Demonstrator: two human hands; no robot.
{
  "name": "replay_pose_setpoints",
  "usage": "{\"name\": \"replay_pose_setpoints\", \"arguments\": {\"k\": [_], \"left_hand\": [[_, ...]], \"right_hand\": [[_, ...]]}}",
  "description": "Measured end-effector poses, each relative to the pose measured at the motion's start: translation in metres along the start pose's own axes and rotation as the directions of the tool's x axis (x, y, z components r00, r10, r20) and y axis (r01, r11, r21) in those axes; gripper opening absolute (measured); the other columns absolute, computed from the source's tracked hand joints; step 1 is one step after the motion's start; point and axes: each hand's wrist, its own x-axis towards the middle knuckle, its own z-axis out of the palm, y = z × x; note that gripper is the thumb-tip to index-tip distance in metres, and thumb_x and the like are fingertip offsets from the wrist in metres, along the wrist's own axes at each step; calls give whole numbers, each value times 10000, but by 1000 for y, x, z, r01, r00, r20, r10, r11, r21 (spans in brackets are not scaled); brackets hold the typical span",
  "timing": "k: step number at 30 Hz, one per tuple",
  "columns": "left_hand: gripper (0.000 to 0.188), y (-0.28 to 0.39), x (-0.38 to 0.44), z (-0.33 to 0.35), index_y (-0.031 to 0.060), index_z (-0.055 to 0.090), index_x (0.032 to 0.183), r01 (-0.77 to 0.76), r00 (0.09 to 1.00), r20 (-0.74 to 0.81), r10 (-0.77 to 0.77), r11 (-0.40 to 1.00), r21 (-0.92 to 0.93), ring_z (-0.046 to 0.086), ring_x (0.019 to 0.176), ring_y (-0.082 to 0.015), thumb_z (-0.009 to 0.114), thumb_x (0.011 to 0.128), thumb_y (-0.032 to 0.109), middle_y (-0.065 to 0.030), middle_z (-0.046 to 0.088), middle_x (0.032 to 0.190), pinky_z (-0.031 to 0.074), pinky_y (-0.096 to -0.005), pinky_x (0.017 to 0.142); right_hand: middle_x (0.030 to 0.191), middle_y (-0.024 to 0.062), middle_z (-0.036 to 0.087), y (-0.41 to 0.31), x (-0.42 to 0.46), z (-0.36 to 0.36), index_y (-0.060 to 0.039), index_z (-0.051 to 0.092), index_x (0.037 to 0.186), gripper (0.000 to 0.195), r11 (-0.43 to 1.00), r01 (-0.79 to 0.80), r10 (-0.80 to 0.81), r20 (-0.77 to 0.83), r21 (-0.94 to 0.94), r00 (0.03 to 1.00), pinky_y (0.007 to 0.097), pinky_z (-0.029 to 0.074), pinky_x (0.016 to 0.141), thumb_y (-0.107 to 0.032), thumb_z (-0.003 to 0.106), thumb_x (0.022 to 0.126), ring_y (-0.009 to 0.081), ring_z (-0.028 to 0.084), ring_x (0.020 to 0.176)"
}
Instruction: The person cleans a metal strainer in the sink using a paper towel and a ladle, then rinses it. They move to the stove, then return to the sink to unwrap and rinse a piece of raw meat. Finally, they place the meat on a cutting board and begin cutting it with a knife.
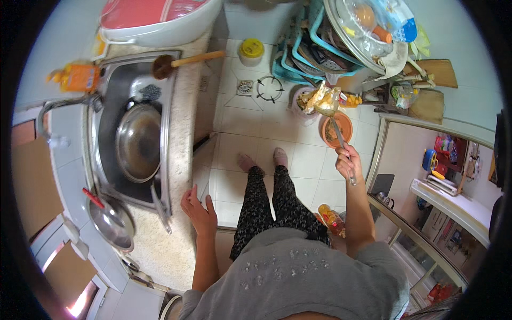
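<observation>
My right hand (349, 161) grips the metal handle of a ladle (337, 130). The ladle's bowl is against or just in front of a crumpled yellowish-white wrapper (329, 97), above a lined waste bin (298, 114); whether they touch I cannot tell. Under the handle stands an orange plastic pot (347, 127) with dark bits inside. My left hand (200, 210) is empty, fingers apart, beside the edge of the stone countertop (180, 192). To its left a metal wok (138, 142) lies in the steel sink (165, 120), its long handle reaching over the rim.
A brush with a wooden handle (198, 58) lies across the sink's corner. Another pan (112, 226) stands on the counter. Blue stacked baskets (296, 60), a yellow-lidded tub (251, 50) and a metal ring stand (270, 89) are on the far floor. Bottles (333, 220) stand near my right leg.
</observation>
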Motion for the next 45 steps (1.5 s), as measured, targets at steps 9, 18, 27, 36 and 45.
{"name": "replay_pose_setpoints", "arguments": {"k": [9, 18, 27, 36, 45], "left_hand": [[456, -1, -62, 123, 1, 456, 1281, 86, 898, 428, -98, 995, 47, 403, 1137, -407, 613, 859, 75, -237, 414, 1217, 354, -502, 953], [354, -33, -97, 171, -36, 505, 1196, 334, 801, 489, -346, 936, 115, 444, 1107, -388, 594, 871, 75, -224, 467, 1174, 389, -463, 942], [307, -20, -100, 192, 5, 539, 1174, 302, 808, 511, -294, 951, 70, 499, 1045, -363, 593, 887, 100, -202, 507, 1136, 437, -453, 886], [302, -44, -117, 193, -13, 530, 1167, 416, 774, 511, -374, 909, 36, 492, 1042, -361, 578, 885, 85, -203, 496, 1103, 427, -454, 897], [286, -48, -125, 210, -13, 534, 1144, 473, 722, 526, -450, 875, 99, 506, 975, -344, 573, 881, 92, -197, 500, 1074, 435, -461, 867]], "right_hand": [[608, -8, 445, -128, 205, -200, -161, 533, 1137, 253, 852, 292, -434, -275, -434, 858, 222, 285, 307, -72, 498, 903, 83, 329, 373], [553, -32, 392, -154, 315, -283, -196, 529, 1346, 493, 180, -203, -808, -262, -963, 527, 297, 300, 332, -48, 545, 876, 97, 344, 389], [890, 202, 621, -121, 278, -263, -83, 512, 1335, 519, -196, -259, -846, 29, -946, 533, 397, 486, 602, -30, 509, 818, 298, 610, 681], [1001, 259, 655, -142, 335, -276, -103, 543, 1298, 489, -446, -489, -757, 24, -749, 653, 488, 516, 790, -72, 439, 821, 404, 648, 909], [1012, 273, 650, -190, 365, -299, -38, 627, 1157, 403, -570, -440, -612, 2, -694, 791, 452, 495, 883, -60, 464, 789, 398, 630, 992]]}}
